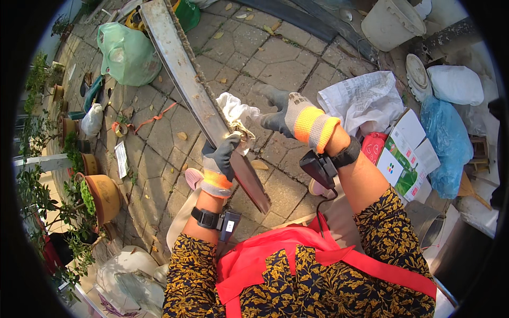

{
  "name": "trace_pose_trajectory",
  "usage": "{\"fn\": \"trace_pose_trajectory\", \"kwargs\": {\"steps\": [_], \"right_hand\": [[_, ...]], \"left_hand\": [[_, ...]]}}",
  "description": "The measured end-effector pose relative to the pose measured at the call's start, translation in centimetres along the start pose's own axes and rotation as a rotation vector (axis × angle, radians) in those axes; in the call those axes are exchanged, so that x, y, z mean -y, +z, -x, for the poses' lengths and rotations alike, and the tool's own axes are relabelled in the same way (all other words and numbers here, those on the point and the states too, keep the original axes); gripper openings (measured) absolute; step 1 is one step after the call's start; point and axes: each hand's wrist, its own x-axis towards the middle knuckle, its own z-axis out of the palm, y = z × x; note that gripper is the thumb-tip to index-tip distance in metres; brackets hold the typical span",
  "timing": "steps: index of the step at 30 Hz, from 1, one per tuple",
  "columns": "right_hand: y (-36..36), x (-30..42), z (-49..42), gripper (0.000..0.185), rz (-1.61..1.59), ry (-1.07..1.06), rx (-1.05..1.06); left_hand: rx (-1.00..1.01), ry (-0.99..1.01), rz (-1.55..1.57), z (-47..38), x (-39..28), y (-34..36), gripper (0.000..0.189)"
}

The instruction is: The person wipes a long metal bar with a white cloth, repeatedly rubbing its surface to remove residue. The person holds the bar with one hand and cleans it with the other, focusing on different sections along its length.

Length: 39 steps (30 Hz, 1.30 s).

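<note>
A long, dirty metal bar or channel [191, 83] slants from the upper left to just before my body. My left hand [220, 157], in a grey and orange work glove, grips its lower part, thumb near a crumpled white and yellowish cloth [237, 115] that lies against the bar's right edge. My right hand [284, 113], gloved alike, is right of the cloth, apart from the bar, fingers spread and somewhat blurred, with nothing seen in it. Both wrists carry strapped black devices.
Paving stones [278, 71] with dry leaves lie below. A green plastic bag [129, 55] and potted plants [102, 198] are on the left. On the right are a white woven sack [362, 97], flattened cardboard [405, 159], a blue plastic bag [445, 147] and a white bucket [391, 24].
</note>
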Motion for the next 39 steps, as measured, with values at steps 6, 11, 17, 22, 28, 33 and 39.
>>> {"fn": "trace_pose_trajectory", "kwargs": {"steps": [6, 11, 17, 22, 28, 33, 39], "right_hand": [[4.3, -2.3, -1.5, 0.072, -0.342, -0.225, 0.224], [5.2, -2.7, -1.7, 0.024, -0.409, 0.185, 0.277], [1.5, -1.8, -0.6, 0.021, -0.219, 0.139, -0.018], [2.1, -0.2, 1.4, 0.023, 0.081, -0.288, 0.016], [4.7, -0.5, 2.0, 0.028, 0.259, -0.224, -0.087], [2.8, -1.5, 1.2, 0.026, -0.141, -0.106, -0.248], [1.2, -3.4, -0.3, 0.028, -0.488, 0.078, -0.362]], "left_hand": [[0.219, -0.066, 0.143, 0.4, -0.7, 0.4, 0.022], [0.193, 0.003, -0.124, 0.3, -1.1, 0.4, 0.024], [0.168, -0.096, -0.042, 0.0, 0.2, 0.1, 0.035], [0.226, -0.094, -0.151, -0.6, 0.9, 0.1, 0.045], [0.31, 0.045, -0.199, -0.4, 2.4, 1.8, 0.04], [0.369, -0.006, -0.094, -0.5, 3.3, 2.6, 0.039], [0.301, 0.052, -0.501, -2.3, 1.9, 2.6, 0.038]]}}
